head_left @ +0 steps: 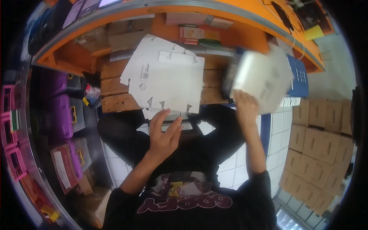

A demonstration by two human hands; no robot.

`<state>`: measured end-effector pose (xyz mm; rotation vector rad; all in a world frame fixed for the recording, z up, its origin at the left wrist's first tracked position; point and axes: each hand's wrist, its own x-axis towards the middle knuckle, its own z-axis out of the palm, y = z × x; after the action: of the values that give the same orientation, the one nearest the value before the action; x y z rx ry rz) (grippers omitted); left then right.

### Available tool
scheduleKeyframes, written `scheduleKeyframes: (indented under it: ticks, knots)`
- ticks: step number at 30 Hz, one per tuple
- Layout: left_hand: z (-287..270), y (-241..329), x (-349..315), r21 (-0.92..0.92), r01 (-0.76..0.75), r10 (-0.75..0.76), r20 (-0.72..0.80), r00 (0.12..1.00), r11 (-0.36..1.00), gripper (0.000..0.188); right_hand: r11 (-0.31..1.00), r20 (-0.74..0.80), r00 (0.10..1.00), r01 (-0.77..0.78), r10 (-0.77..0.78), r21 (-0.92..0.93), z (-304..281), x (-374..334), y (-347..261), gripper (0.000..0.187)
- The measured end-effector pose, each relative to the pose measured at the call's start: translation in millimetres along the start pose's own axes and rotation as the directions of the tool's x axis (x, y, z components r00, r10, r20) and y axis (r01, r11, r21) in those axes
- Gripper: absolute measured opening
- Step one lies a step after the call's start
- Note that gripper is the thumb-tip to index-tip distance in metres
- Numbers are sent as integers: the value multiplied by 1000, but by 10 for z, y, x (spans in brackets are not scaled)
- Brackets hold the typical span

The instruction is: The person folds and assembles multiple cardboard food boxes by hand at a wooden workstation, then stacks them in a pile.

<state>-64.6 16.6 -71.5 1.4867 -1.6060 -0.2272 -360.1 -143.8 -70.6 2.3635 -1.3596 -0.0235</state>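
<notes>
Flat white die-cut cardboard sheets lie overlapping on a wooden slatted bench, with notched edges and small dark print. My left hand is just below their near edge, fingers spread and holding nothing. Off to the right, my right hand grips the near left corner of a white cardboard piece, which is smeared by motion. Whether that piece is one sheet or several, I cannot tell. A blue box or folder shows just beyond it.
An orange shelf with a metal-edged top spans the far side, holding small boxes underneath. Stacked brown cartons stand on the right. Purple cases and pink bins line the left. My crossed legs lie below the bench.
</notes>
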Motion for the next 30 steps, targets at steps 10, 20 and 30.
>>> scheduleKeyframes:
  ticks: [10,20,30]
  knots:
    - [-23,-33,-169,-81,117,-111,66,992,990,38,999,375,927,-39,22,37,872,-277,418,35]
    - [-175,-370,-218,-191,322,-291,171,941,927,25,773,114,949,166,-295,612,371,288,-1848,76]
    - [-199,-595,-505,-156,523,-439,377,815,838,22,740,405,814,44,-416,671,685,644,-1686,41]
